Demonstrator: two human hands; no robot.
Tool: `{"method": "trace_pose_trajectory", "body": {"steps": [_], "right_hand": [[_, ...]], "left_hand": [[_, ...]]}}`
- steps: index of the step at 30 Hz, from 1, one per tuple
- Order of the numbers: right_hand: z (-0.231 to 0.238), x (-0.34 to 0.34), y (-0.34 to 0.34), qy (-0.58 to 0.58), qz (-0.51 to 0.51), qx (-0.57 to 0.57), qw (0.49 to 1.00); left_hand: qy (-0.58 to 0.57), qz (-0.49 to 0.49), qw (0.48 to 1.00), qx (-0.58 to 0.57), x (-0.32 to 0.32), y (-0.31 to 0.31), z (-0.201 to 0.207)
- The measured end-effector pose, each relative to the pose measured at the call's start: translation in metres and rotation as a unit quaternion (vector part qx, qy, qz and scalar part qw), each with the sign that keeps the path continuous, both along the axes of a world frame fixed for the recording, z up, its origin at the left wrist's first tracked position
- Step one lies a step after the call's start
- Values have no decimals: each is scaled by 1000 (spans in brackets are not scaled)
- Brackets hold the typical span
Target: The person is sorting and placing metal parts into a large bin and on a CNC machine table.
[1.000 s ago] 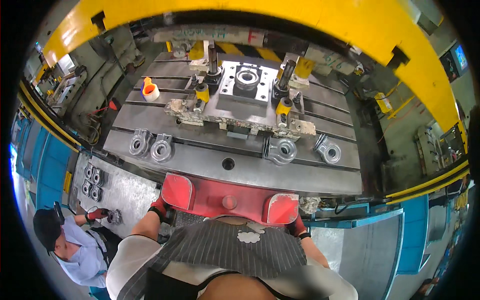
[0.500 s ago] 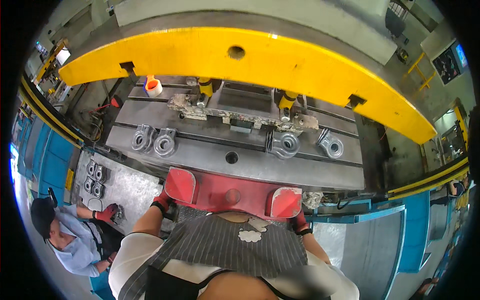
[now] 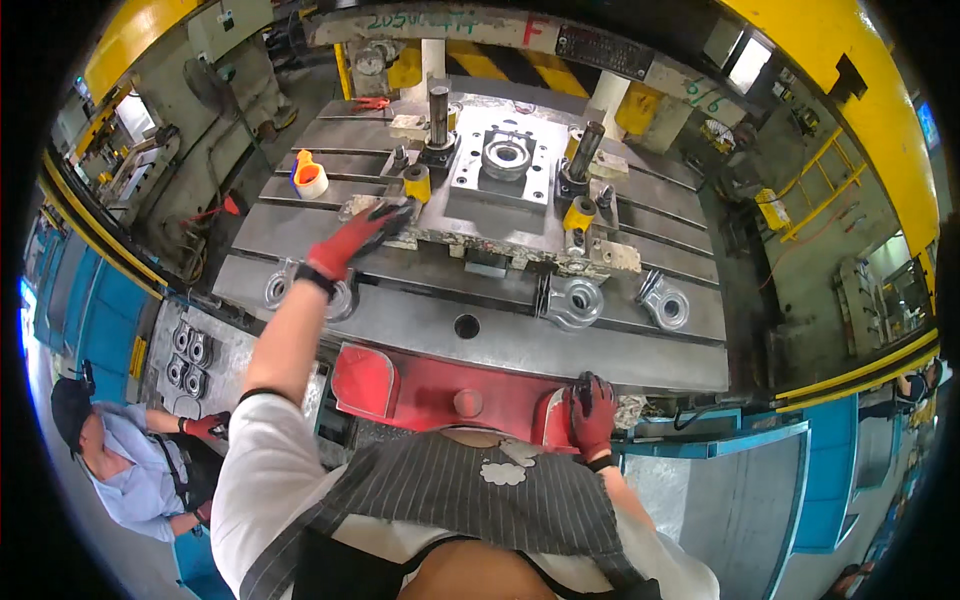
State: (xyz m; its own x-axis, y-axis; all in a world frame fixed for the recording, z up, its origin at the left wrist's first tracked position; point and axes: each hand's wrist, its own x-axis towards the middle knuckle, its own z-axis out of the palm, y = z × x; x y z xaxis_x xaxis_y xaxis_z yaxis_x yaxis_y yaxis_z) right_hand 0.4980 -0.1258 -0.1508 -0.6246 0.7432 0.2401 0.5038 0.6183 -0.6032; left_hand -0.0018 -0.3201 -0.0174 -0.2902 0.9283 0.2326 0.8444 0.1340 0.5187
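Before the steel press bed (image 3: 420, 314) stands a red console (image 3: 435, 386), the right hand (image 3: 593, 412) resting on its right guard (image 3: 552, 422), grip open. Beyond, metal ring parts (image 3: 578, 303) lie left and right along the bed. The left hand (image 3: 352, 243), grip open with fingers extended, is at the left end of the die (image 3: 490, 222); contact cannot be determined. Centrally on the die sits another ring part (image 3: 506, 158).

Grooved metal bed (image 3: 490, 341): metal block (image 3: 495, 220) far centre, orange-and-white item (image 3: 312, 181) far left, two metal rings (image 3: 275, 291) near left, two near right.
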Motion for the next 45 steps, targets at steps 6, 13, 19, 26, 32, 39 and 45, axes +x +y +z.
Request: {"method": "trace_pose_trajectory", "body": {"steps": [6, 13, 19, 26, 32, 39, 45], "right_hand": [[8, -11, 0, -33, 7, 50, 998], [12, -10, 0, -50, -16, 5, 999], [18, -15, 3, -60, -16, 6, 998], [24, -24, 0, -51, -17, 1, 999], [1, -13, -3, -63, -22, -9, 998], [-8, -11, 1, -97, 19, 58, 993], [-7, -9, 1, -107, 9, 56, 993]], "left_hand": [[-118, 234, 965, 31, -16, 208, -7], [-26, 287, 947, -143, 3, 319, 3], [28, 282, 945, -164, -1, 333, 4], [45, 267, 961, -54, -5, 289, 39], [74, 159, 984, -26, -23, 146, 32], [14, 284, 956, -66, -35, -77, -46], [114, 342, 913, -191, 13, -112, -110]]}}
